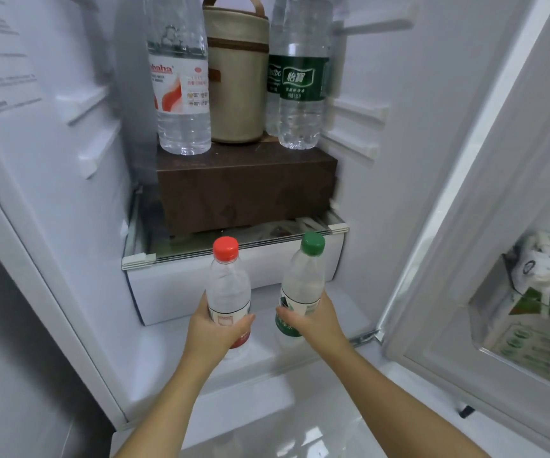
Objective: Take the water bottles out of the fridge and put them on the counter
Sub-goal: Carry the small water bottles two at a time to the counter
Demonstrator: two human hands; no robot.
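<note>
I look into an open fridge (78,200). My left hand (212,328) grips a small red-capped water bottle (229,285) around its label. My right hand (314,320) grips a small green-capped water bottle (303,276) the same way. Both small bottles are upright, just in front of the white drawer (174,292) at the fridge's bottom. Higher up, a large red-labelled bottle (181,81) and two large green-labelled bottles (301,81) stand on a brown box (247,190).
A beige cylindrical bag (237,77) sits between the large bottles. The brown box rests on a glass shelf (234,249). The open fridge door (498,226) at the right holds cartons (541,285) in its bin. Floor shows below.
</note>
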